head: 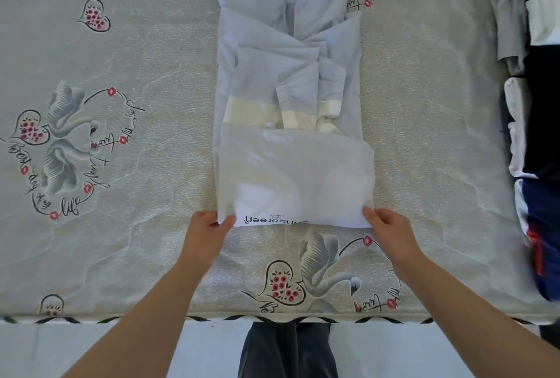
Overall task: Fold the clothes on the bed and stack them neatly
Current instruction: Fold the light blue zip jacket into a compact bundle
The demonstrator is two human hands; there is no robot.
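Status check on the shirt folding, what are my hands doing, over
Left hand and right hand each pinch a near corner of the light blue shirt. Sleeves folded in, bottom part turned over. Folded clothes lie apart at right; nothing in the way.

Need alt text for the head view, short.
Both hands, left and right, pinch the near corners of a pale blue shirt laid lengthwise on a patterned bed. Folded clothes are stacked at the right edge.

Left hand (209,226) and right hand (386,224) both pinching, bare forearms stretched forward
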